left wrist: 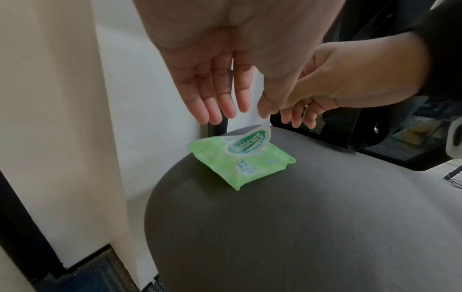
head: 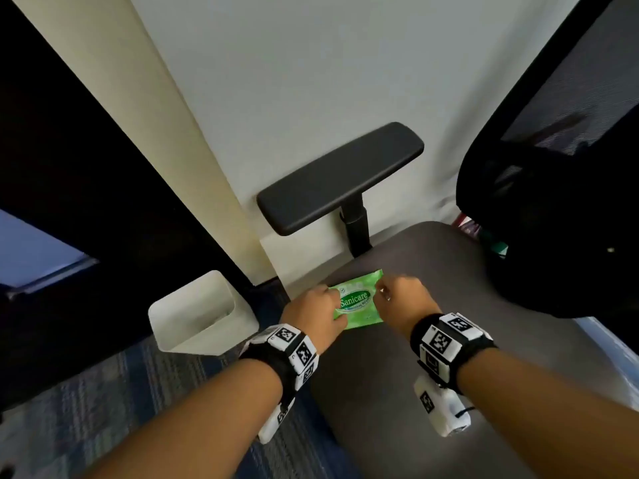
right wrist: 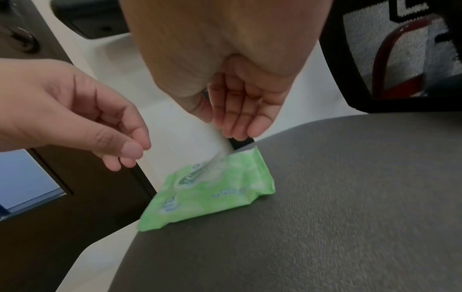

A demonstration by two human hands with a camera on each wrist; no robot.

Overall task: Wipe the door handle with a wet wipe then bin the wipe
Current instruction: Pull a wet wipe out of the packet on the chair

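A green wet wipe pack (head: 359, 305) lies on the grey chair seat (head: 415, 357) near its far left edge. My right hand (head: 383, 292) pinches the pack's sticker flap (left wrist: 247, 142) between thumb and fingers (right wrist: 237, 122) and holds it peeled up off the pack (right wrist: 212, 197). Just above the pack's left end hovers my left hand (left wrist: 225, 112), fingers relaxed and holding nothing. In the right wrist view that left hand (right wrist: 125, 154) is clear of the pack. No loose wipe shows. A white bin (head: 200, 344) stands on the floor left of the chair.
A black armrest (head: 339, 178) rises behind the pack, and the black mesh chair back (head: 553, 202) fills the right. A dark door (head: 69, 167) stands at the left beside a cream wall. A blurred round metal fitting (right wrist: 23, 39) shows on the door.
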